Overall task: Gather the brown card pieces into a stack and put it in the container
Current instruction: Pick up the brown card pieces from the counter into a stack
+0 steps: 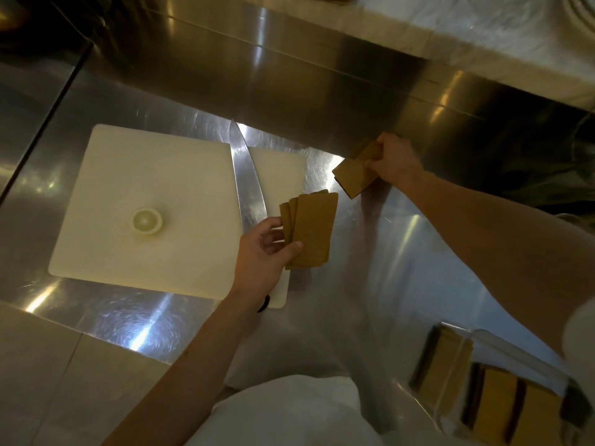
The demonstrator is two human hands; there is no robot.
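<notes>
The left hand [262,252] pinches fanned brown cards [310,230]; the right hand [394,160] grips more cards [355,175]. Loose fingers could let the fan slide apart.

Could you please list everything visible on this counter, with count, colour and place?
Square plastic cutting board: one, cream, left on the steel counter.
Smaller cutting board: one, cream, right of it.
Long steel knife blade: one, silver, between the boards.
Round ring-shaped piece: one, pale, on the large board.
Fanned brown card pieces: several, held over the smaller board.
Brown card stack: one, further right.
Clear plastic container: one, lower right, holding brown cards.
Left hand: grip on the fan.
Right hand: grip on the stack.
</notes>
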